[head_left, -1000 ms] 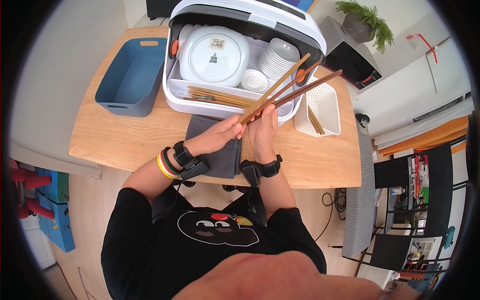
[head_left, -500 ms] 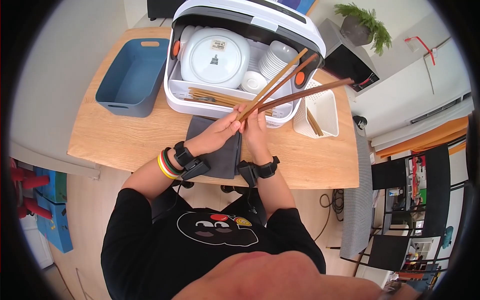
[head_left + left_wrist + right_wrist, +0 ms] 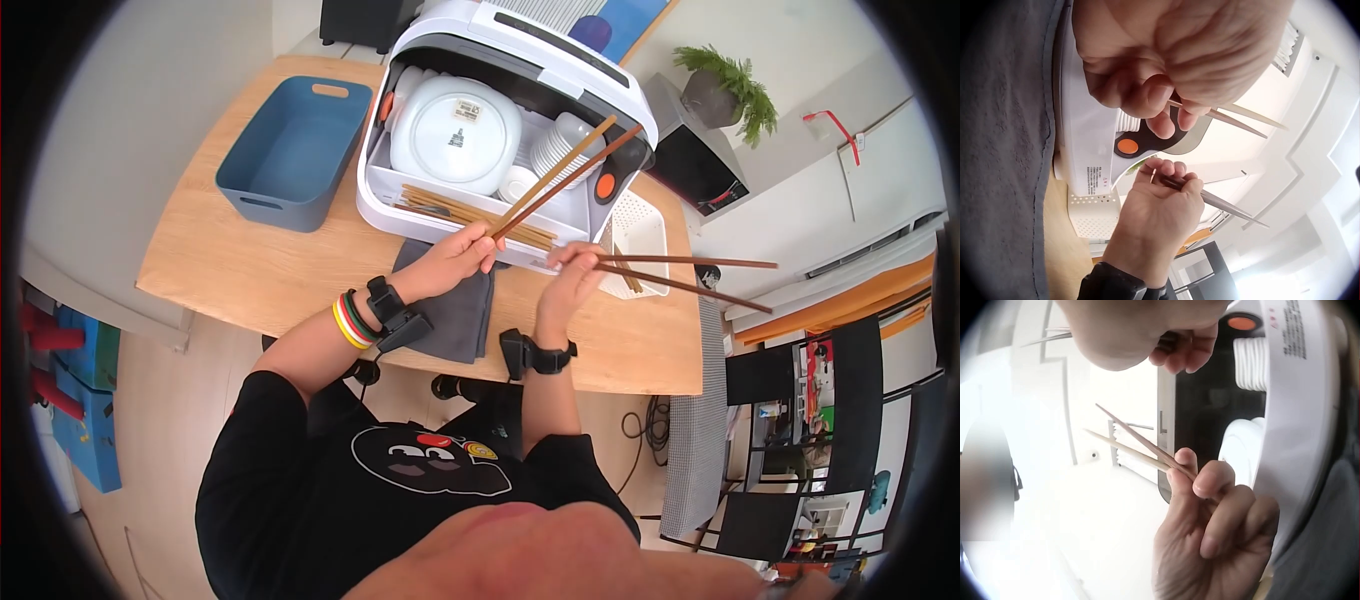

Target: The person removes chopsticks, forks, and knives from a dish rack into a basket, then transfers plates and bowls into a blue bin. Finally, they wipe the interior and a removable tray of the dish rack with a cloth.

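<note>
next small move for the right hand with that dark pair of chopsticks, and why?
Probably lower the dark chopsticks into the white perforated basket: the right hand pinches them just beside it, chopsticks already lie inside, and the left hand holds the lighter pair.

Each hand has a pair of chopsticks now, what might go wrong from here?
The right hand pinches its dark chopsticks only at one end, so they could slip from that grip and drop past the table edge. The left hand's lighter chopsticks point at the stacked bowls and may knock them.

Left hand [image 3: 1210, 550] pinching two light chopsticks [image 3: 1132, 440] beside the white dish cabinet [image 3: 1300, 425], right hand [image 3: 1135, 328] above.
</note>
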Motion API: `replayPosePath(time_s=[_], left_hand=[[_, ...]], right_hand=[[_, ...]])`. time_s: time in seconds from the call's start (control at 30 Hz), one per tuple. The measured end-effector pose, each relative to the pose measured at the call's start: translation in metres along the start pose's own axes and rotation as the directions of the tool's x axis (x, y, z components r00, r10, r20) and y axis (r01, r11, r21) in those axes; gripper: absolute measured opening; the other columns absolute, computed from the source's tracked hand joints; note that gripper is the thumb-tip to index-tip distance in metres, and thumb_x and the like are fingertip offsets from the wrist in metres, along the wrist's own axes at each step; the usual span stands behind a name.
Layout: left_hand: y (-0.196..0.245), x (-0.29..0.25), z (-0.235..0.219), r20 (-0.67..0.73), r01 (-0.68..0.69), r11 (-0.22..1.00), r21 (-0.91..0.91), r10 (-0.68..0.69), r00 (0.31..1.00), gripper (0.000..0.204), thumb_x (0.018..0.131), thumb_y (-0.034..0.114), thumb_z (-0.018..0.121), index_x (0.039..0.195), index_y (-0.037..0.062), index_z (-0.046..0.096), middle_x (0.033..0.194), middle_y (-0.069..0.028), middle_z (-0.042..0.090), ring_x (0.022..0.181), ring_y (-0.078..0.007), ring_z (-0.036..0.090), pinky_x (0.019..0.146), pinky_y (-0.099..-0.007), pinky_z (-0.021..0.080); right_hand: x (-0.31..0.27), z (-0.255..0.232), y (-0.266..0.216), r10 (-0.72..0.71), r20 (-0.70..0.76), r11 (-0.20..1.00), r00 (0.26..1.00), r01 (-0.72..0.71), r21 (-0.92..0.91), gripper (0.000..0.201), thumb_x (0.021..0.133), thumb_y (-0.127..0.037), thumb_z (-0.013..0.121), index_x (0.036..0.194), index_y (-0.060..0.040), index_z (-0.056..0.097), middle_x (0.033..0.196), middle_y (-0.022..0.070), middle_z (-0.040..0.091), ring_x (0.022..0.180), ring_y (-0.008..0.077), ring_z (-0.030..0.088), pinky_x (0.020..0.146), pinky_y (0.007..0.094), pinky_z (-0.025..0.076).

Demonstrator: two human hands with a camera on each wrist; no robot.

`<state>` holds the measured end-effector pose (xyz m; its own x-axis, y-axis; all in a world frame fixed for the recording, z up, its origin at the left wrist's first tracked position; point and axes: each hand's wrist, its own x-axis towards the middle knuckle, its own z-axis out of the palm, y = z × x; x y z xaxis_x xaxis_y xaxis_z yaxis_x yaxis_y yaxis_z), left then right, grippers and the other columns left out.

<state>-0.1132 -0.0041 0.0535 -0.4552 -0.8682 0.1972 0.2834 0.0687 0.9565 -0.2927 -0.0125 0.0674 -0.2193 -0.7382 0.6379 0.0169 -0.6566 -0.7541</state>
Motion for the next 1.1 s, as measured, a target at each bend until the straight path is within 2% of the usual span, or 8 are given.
replayPosePath(time_s=[0.2,0.33,0.4,0.63,0.77,0.87,0.93,1.1], left_hand=[[-0.006,0.002,0.001,-0.009,-0.108,0.989,0.102,0.110,0.994,0.028,0.099,0.033,0.037,0.105,0.0089,0.049,0.075,0.0031,0.040,0.061,-0.0051,0.031,0.056,-0.0180,0.029],[-0.002,0.001,0.001,-0.049,-0.120,0.988,0.092,0.125,0.991,0.029,0.099,0.036,0.037,0.103,0.0093,0.049,0.072,0.0046,0.035,0.061,-0.0055,0.029,0.056,-0.0191,0.027],[-0.001,0.000,0.001,-0.052,-0.123,0.989,0.087,0.128,0.990,0.029,0.099,0.036,0.037,0.102,0.0095,0.049,0.072,0.0049,0.034,0.061,-0.0055,0.029,0.055,-0.0192,0.026],[-0.002,0.001,0.001,-0.051,-0.139,0.987,0.076,0.144,0.988,0.027,0.099,0.035,0.038,0.098,0.0099,0.049,0.070,0.0057,0.032,0.060,-0.0053,0.028,0.054,-0.0191,0.025],[-0.002,0.001,0.001,-0.055,-0.132,0.987,0.097,0.137,0.989,0.026,0.099,0.034,0.038,0.098,0.0102,0.049,0.069,0.0064,0.032,0.060,-0.0049,0.028,0.054,-0.0186,0.025],[0.000,0.000,0.003,-0.051,-0.122,0.990,0.074,0.126,0.991,0.026,0.099,0.033,0.038,0.098,0.0105,0.049,0.069,0.0067,0.032,0.060,-0.0047,0.028,0.054,-0.0183,0.025],[-0.001,0.001,0.002,-0.051,-0.122,0.990,0.076,0.127,0.991,0.025,0.099,0.033,0.038,0.098,0.0107,0.049,0.069,0.0069,0.032,0.060,-0.0045,0.028,0.055,-0.0181,0.025],[0.000,0.001,0.002,-0.041,-0.124,0.989,0.075,0.127,0.991,0.025,0.099,0.033,0.039,0.097,0.0111,0.050,0.071,0.0066,0.034,0.062,-0.0042,0.030,0.056,-0.0181,0.027]], right_hand=[[0.030,-0.038,-0.052,-0.184,-0.027,0.927,0.982,0.165,-0.337,0.024,0.100,-0.025,0.037,0.089,-0.0042,0.042,0.072,0.0031,0.043,0.061,0.0111,0.043,0.058,0.0231,0.038],[0.047,-0.081,-0.074,-0.154,-0.049,0.904,0.987,0.121,-0.411,0.020,0.099,-0.020,0.038,0.095,-0.0019,0.044,0.075,0.0042,0.043,0.065,0.0106,0.042,0.060,0.0232,0.036],[0.053,-0.101,-0.077,-0.119,-0.192,0.787,0.974,-0.025,-0.617,0.025,0.099,-0.022,0.036,0.106,0.0002,0.045,0.081,0.0065,0.045,0.070,0.0151,0.044,0.065,0.0277,0.039],[0.065,-0.165,-0.054,-0.089,-0.067,0.422,0.994,-0.024,-0.906,0.032,0.098,-0.022,0.036,0.115,0.0015,0.049,0.109,0.0214,0.058,0.101,0.0369,0.055,0.084,0.0407,0.042],[0.055,-0.151,-0.060,0.037,-0.119,0.267,0.992,-0.125,-0.956,0.029,0.097,-0.020,0.039,0.115,-0.0010,0.051,0.108,0.0235,0.059,0.102,0.0390,0.056,0.082,0.0435,0.044],[0.052,-0.159,-0.048,0.011,0.006,0.153,1.000,0.004,-0.988,0.027,0.095,-0.018,0.043,0.118,-0.0065,0.052,0.101,0.0204,0.062,0.095,0.0384,0.058,0.078,0.0439,0.046],[0.051,-0.161,-0.045,0.163,-0.045,0.011,0.986,-0.048,-0.999,0.027,0.093,-0.017,0.046,0.118,-0.0099,0.053,0.096,0.0176,0.063,0.090,0.0355,0.060,0.076,0.0428,0.047],[0.052,-0.163,-0.042,0.223,-0.006,-0.020,0.975,-0.002,-1.000,0.024,0.090,-0.019,0.050,0.112,-0.0111,0.059,0.093,0.0160,0.063,0.086,0.0345,0.061,0.073,0.0423,0.048]])
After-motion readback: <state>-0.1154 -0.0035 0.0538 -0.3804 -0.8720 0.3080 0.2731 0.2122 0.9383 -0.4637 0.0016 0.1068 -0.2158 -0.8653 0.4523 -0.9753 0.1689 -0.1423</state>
